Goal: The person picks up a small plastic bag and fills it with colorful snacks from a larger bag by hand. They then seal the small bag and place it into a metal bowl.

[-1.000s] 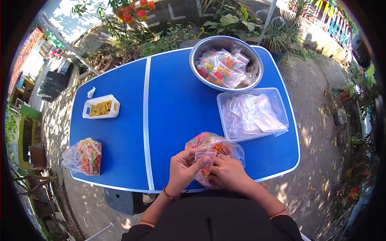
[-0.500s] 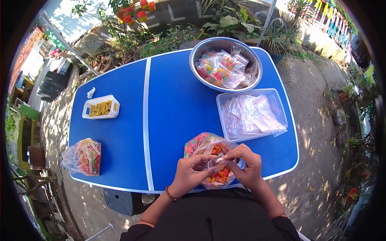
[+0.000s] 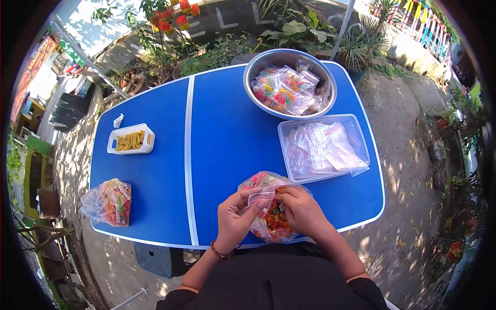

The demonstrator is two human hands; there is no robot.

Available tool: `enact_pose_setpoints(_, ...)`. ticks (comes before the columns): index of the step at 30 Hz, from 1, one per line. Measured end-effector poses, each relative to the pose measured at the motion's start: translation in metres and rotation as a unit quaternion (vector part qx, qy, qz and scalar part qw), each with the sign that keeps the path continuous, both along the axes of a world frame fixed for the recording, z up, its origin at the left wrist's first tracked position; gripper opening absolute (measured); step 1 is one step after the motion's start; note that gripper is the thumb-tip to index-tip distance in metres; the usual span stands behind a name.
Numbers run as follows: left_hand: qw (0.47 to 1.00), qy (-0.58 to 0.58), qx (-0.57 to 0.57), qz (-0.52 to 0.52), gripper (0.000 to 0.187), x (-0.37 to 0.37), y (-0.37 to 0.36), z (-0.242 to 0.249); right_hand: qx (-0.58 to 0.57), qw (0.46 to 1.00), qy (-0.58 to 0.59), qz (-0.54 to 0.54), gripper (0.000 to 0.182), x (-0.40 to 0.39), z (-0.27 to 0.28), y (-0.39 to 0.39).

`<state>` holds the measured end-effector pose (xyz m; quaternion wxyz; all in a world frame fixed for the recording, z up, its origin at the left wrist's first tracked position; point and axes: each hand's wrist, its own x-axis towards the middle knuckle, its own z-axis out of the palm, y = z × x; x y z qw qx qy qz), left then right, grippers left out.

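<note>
My left hand (image 3: 233,215) pinches a small clear zip bag (image 3: 262,196) between thumb and fingers, above a large clear plastic bag (image 3: 258,180). Colourful orange, red and green snack pieces (image 3: 276,230) show through the large bag's opening. To the right, my right hand (image 3: 301,211) is over those pieces with its fingers curled together and pointing down. Whatever its fingertips may hold is hidden.
A clear plastic box (image 3: 285,155) of flat zip bags stands beyond my hands, with a metal bowl (image 3: 248,93) of filled packets behind it. Leftward on the blue table (image 3: 227,139) are a white container (image 3: 116,147) of yellowish sticks and another snack bag (image 3: 116,204).
My right hand has come away from the small zip bag and lowered its fingers toward the snack pieces. My left hand has shifted slightly left, still holding the small bag.
</note>
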<state>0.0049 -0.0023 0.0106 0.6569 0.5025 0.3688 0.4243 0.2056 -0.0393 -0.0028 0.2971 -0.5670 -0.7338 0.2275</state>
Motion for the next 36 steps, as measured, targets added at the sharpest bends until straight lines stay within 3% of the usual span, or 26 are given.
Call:
enact_pose_setpoints(4,1.000,0.008,-0.002,0.001,0.033,0.000,0.000,-0.001,-0.069,0.997,0.002,-0.038,0.016,0.002,0.004,-0.001)
enact_pose_setpoints(8,1.000,0.017,-0.004,-0.004,0.032,-0.001,0.001,-0.003,-0.002,0.998,0.009,-0.063,0.018,-0.001,-0.009,0.000)
enact_pose_setpoints(16,0.979,-0.103,-0.173,-0.019,0.032,-0.003,0.007,-0.004,-0.008,0.995,-0.078,-0.066,0.019,-0.017,-0.004,0.002)
enact_pose_setpoints(22,0.952,-0.204,-0.228,-0.002,0.032,-0.009,0.008,-0.018,0.005,0.999,-0.025,-0.033,0.014,-0.007,-0.008,-0.001)
enact_pose_setpoints(26,0.934,-0.251,-0.254,-0.012,0.028,-0.012,0.011,-0.024,-0.133,0.980,0.134,-0.062,0.015,0.000,-0.003,-0.003)
enact_pose_setpoints(28,0.958,-0.195,-0.210,-0.008,0.029,-0.008,0.011,-0.013,-0.196,0.945,0.243,-0.099,0.013,0.001,0.002,-0.004)
enact_pose_setpoints(31,0.988,-0.080,-0.130,-0.030,0.029,-0.007,0.007,-0.006,-0.142,0.873,0.446,-0.140,0.012,-0.002,0.005,-0.006)
enact_pose_setpoints(35,0.991,0.064,-0.069,-0.093,0.030,-0.003,0.003,0.006,-0.010,0.917,0.376,-0.136,0.013,0.001,0.016,-0.010)
enact_pose_setpoints(36,0.993,0.018,-0.053,-0.103,0.030,-0.001,0.001,0.001,0.011,0.938,0.328,-0.114,0.013,0.001,0.021,-0.011)
